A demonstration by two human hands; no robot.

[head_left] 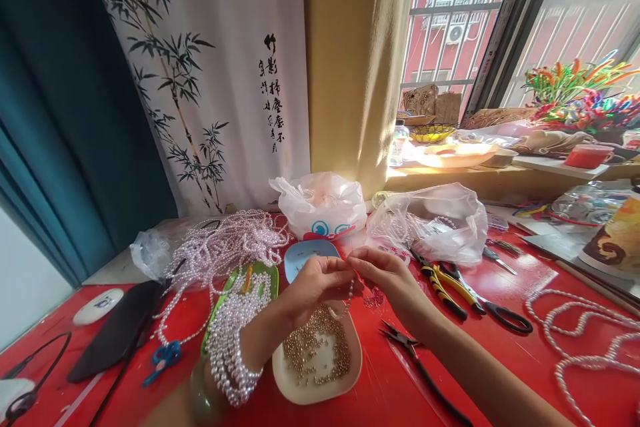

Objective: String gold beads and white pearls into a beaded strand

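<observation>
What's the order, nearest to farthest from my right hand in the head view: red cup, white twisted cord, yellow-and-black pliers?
1. Pliers, right of your right hand
2. White cord, table's right side
3. Red cup, by the window

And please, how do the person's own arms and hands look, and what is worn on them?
The left hand and right hand are ungloved; no sleeves show. A smooth, pale green bangle is on the left arm. Shiny, pale bead strands also cross it; whether they are worn, I cannot tell.
</observation>
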